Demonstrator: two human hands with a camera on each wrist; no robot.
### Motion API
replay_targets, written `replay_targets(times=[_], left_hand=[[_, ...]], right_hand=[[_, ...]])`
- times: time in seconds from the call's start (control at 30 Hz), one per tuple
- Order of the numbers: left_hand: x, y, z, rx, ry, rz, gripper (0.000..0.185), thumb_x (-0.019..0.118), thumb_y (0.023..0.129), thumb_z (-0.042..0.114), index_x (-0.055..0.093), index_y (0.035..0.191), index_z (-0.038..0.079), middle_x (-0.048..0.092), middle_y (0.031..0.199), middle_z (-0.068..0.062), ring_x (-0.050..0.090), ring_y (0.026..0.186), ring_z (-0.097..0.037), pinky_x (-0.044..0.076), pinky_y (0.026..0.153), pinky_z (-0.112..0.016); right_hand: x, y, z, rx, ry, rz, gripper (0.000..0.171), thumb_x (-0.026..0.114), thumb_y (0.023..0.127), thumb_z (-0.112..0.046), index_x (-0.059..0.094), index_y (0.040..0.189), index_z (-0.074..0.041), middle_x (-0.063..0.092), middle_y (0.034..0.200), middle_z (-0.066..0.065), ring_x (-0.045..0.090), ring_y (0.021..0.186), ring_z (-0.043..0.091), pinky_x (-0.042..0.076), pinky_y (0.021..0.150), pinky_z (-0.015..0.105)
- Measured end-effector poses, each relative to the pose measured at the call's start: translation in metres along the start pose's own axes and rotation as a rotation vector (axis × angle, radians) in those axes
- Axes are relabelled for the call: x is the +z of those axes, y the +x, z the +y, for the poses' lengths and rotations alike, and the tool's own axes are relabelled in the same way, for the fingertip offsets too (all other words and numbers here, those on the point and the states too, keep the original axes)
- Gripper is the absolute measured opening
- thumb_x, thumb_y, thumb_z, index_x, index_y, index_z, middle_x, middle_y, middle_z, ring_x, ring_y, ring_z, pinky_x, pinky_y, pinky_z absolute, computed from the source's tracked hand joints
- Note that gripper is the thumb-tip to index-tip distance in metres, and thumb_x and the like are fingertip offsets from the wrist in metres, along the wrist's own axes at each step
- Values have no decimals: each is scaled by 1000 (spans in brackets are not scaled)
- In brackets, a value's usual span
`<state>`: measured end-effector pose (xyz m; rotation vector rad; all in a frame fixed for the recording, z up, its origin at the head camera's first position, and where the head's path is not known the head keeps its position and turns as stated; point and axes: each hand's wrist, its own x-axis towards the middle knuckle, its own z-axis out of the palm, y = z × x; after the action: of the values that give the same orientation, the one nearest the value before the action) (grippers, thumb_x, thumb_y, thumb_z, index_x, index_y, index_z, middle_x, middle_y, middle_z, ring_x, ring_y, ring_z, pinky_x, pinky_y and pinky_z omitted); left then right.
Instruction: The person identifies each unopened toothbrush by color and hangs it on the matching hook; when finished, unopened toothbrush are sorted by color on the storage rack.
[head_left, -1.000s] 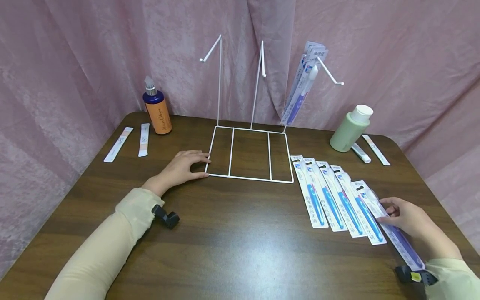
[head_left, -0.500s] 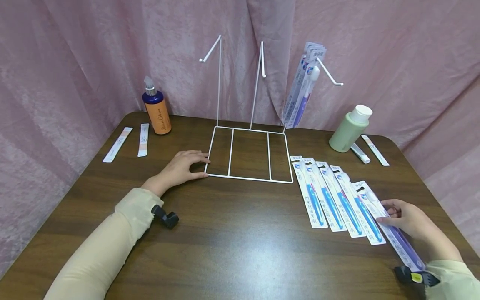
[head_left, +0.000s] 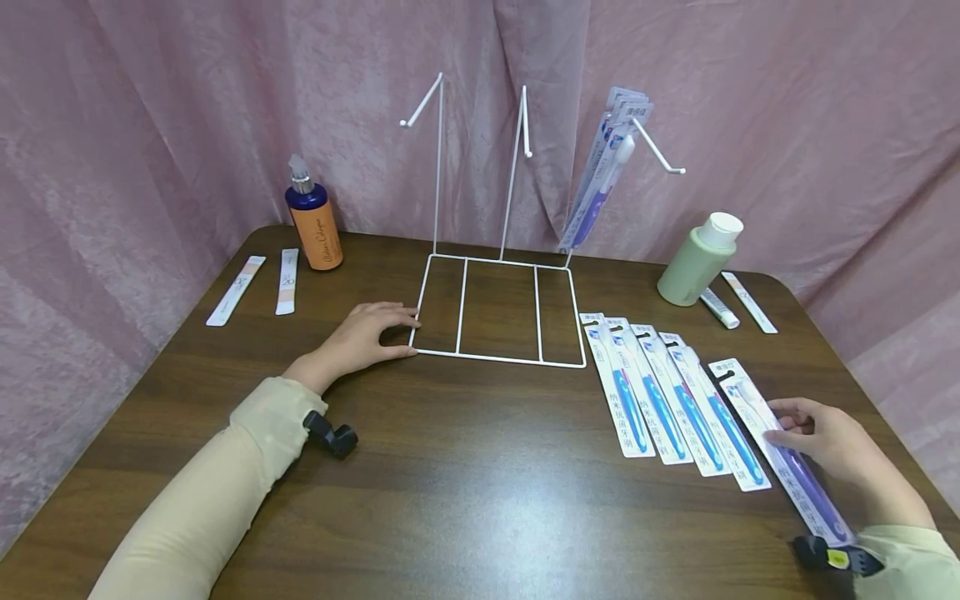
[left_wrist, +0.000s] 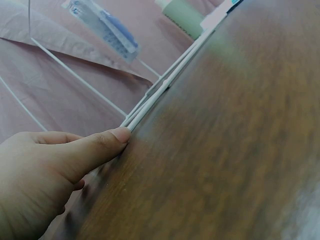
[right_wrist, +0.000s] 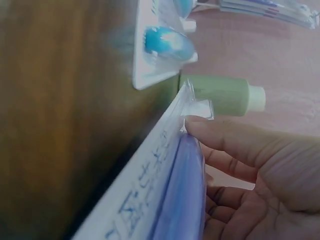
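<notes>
Pinching the purple toothbrush pack along its far edge, my right hand has the thumb and fingers curled onto it while it lies on the worktop, just outside the row of blue toothbrush packs. From the head view that grip looks light; only the right wrist view shows my thumb tip set against the clear blister of the pack, with the green bottle lying beyond my fingertips.

My left hand lies flat with fingers relaxed and spread slightly, at the near left corner of the white wire rack. The left wrist view alone shows my thumb actually touching the rack's base wire. Hanging packs on the rack's far peg show best from the head; an orange pump bottle stands well beyond my left hand.
</notes>
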<state>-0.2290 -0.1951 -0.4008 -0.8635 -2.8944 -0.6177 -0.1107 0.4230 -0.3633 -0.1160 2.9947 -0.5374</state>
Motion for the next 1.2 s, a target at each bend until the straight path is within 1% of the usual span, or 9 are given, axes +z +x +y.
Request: replay_targets(times=[0.2, 0.4, 0.63, 0.8, 0.83, 1.03, 1.07, 1.13, 1.2], left_hand=[[0, 0, 0, 4, -11, 11, 48, 73, 84, 38, 64, 125, 14, 53, 143, -8, 42, 136, -32, 27, 112, -54], [2, -1, -1, 25, -13, 42, 48, 72, 84, 41, 66, 122, 14, 55, 140, -10, 44, 134, -34, 28, 110, -55], [0, -1, 0, -1, -13, 8, 47, 72, 85, 38, 64, 125, 15, 53, 143, -7, 42, 137, -32, 26, 112, -55], [0, 0, 1, 8, -9, 17, 47, 73, 84, 37, 65, 124, 15, 53, 143, -8, 43, 136, -32, 27, 111, -55], [1, 0, 0, 9, -8, 17, 47, 73, 84, 38, 65, 124, 15, 53, 143, -8, 43, 136, -32, 28, 111, -55], [0, 0, 0, 5, -6, 10, 47, 72, 85, 38, 64, 125, 14, 53, 143, -7, 42, 136, -32, 27, 112, -54], [0, 1, 0, 6, -3, 10, 47, 72, 85, 38, 64, 125, 14, 53, 143, -8, 42, 136, -32, 27, 112, -54], [0, 0, 0, 3, -7, 9, 47, 72, 85, 38, 64, 125, 14, 53, 143, -8, 42, 136, -32, 27, 112, -54], [1, 0, -1, 1, -11, 10, 47, 72, 84, 37, 64, 125, 14, 53, 143, -8, 42, 136, -32, 27, 111, -55]], right_hand=[[-12, -3, -2, -2, -14, 66, 49, 72, 86, -23, 57, 118, 9, 66, 88, 9, 42, 66, -10, 37, 56, 19], [-33, -2, -10, -23, -19, 158, 47, 74, 84, -20, 58, 117, 9, 67, 84, 9, 42, 63, -13, 36, 53, 17], [-56, 2, -27, -18, -6, 262, 46, 71, 87, -20, 56, 120, 9, 66, 91, 26, 42, 64, -18, 40, 51, 14], [-70, 5, -38, -21, 12, 347, 47, 71, 87, -15, 54, 122, 11, 62, 96, 35, 37, 64, -21, 39, 50, 10], [-72, 6, -39, -18, 16, 375, 47, 72, 87, -16, 55, 123, 8, 66, 91, 26, 37, 64, -22, 39, 50, 9], [-88, 14, -63, -61, 25, 433, 47, 71, 87, -15, 55, 124, 7, 67, 93, 28, 35, 64, -25, 35, 51, 5], [-91, 15, -70, -72, 21, 424, 47, 70, 87, -15, 54, 124, 10, 63, 98, 36, 35, 64, -25, 34, 51, 5], [-95, 19, -81, -78, 12, 430, 47, 70, 88, -17, 55, 125, 8, 64, 97, 33, 36, 64, -25, 34, 52, 6], [-99, 23, -93, -85, 21, 431, 47, 70, 88, -20, 56, 126, 6, 71, 87, 10, 37, 64, -25, 34, 53, 4]])
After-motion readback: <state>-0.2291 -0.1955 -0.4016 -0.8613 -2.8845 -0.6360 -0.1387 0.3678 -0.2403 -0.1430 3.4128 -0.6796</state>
